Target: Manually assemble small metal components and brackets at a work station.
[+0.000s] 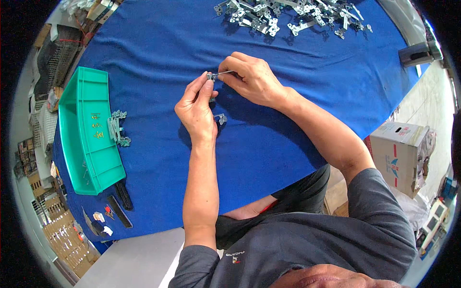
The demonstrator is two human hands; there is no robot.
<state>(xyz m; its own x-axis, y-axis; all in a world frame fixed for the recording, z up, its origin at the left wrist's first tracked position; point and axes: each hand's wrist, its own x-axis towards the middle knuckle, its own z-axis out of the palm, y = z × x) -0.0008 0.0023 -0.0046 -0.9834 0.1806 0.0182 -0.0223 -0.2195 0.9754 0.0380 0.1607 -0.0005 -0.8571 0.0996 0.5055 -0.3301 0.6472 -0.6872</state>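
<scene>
Metal piece (211,77) in left hand's (196,110) pinch

On the desk (158,192), a heap of brackets (302,14) lies at the far side; a bin (103,144) sits left, a bracket cluster (114,129) just right of it; a loose bracket (221,119) lies right of the left wrist (204,134); beyond the right edge, a carton (394,156)

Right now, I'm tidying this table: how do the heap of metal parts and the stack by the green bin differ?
The heap is far larger than the stack. The heap lies jumbled; the stack's pieces mostly sit side by side. The heap is at the picture's top; the stack, just right of the bin. Both are silvery metal on blue cloth.
</scene>
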